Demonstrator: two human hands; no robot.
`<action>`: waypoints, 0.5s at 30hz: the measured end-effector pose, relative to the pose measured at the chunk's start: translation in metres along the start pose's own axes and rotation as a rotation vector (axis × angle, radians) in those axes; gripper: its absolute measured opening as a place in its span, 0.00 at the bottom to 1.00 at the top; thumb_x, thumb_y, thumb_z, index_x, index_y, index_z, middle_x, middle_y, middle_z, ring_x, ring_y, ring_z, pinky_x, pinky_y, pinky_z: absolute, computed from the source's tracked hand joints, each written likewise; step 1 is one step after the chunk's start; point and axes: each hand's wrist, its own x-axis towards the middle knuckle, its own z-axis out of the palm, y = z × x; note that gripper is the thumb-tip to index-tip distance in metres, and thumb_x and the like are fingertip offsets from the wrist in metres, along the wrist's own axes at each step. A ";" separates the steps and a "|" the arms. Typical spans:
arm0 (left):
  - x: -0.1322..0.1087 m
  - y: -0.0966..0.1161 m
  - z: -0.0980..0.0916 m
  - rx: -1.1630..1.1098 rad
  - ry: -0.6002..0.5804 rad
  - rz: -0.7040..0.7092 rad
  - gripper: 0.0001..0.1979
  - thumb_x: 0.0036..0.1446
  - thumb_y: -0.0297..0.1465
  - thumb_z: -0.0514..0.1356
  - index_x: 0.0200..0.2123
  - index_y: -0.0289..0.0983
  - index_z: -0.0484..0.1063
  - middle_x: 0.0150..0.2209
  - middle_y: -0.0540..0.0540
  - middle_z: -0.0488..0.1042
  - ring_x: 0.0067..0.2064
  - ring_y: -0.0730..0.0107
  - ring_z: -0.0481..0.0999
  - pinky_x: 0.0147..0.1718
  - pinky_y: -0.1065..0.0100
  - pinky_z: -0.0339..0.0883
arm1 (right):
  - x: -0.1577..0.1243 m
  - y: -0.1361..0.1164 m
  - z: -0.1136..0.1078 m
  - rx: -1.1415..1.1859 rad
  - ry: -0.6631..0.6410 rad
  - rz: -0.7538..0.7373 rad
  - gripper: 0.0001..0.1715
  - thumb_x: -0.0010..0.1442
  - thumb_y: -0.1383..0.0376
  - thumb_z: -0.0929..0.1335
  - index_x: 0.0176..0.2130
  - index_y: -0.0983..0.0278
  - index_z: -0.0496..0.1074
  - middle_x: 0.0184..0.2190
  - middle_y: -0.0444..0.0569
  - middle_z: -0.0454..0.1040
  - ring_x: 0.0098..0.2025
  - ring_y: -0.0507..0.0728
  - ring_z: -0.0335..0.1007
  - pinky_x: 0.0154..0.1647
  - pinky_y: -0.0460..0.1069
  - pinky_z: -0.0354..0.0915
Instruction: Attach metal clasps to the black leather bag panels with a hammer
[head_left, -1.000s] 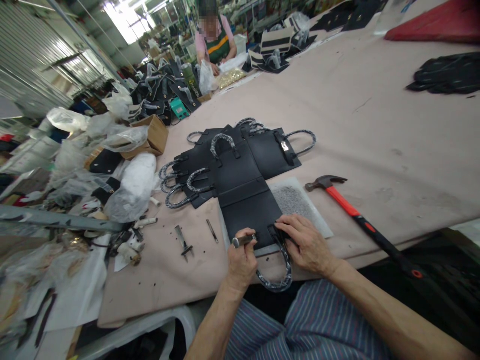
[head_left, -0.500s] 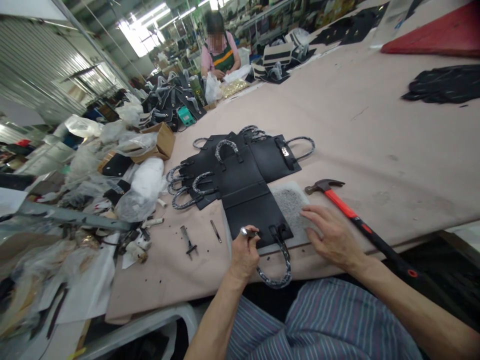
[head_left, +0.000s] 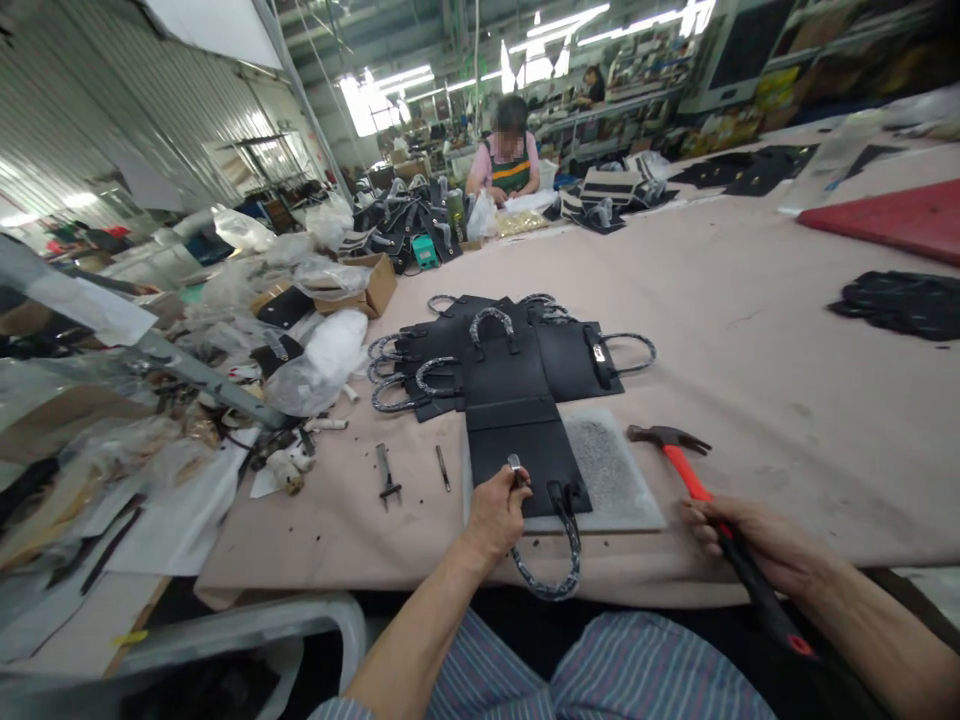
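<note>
My left hand is closed round a small metal punch, held upright over the near part of a black leather panel. A plastic-wrapped handle curves off the panel's near edge. Under the panel lies a pale stone slab. At the right, my right hand is wrapped round the red and black handle of a claw hammer, whose head points away from me beside the slab.
More black bag panels with wrapped handles lie beyond. Left of the slab are a pronged tool and a thin metal rod. Plastic bags and a carton crowd the left. A person sits across the table.
My right hand has moved right from the slab's edge and taken hold of the hammer's handle. The view has tilted, while my left hand still holds the punch over the panel.
</note>
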 end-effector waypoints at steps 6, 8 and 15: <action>0.001 0.002 0.001 0.010 -0.006 0.017 0.09 0.60 0.23 0.56 0.40 0.41 0.70 0.37 0.48 0.79 0.39 0.66 0.80 0.42 0.68 0.72 | -0.006 -0.092 0.018 0.267 0.014 0.362 0.25 0.62 0.41 0.64 0.35 0.60 0.65 0.19 0.39 0.57 0.14 0.50 0.49 0.11 0.44 0.49; 0.001 0.002 0.001 0.001 -0.001 0.016 0.09 0.60 0.23 0.56 0.40 0.41 0.70 0.37 0.48 0.79 0.39 0.67 0.80 0.41 0.68 0.72 | -0.011 -0.128 0.018 0.108 0.052 0.160 0.28 0.65 0.39 0.62 0.38 0.60 0.67 0.20 0.41 0.60 0.16 0.51 0.53 0.13 0.45 0.52; 0.002 -0.005 0.004 0.047 -0.015 0.003 0.09 0.60 0.23 0.56 0.40 0.40 0.71 0.37 0.48 0.79 0.39 0.66 0.80 0.41 0.67 0.72 | -0.016 -0.177 0.036 -0.564 -0.124 -0.525 0.23 0.72 0.50 0.58 0.30 0.58 0.62 0.16 0.43 0.65 0.14 0.52 0.54 0.19 0.51 0.42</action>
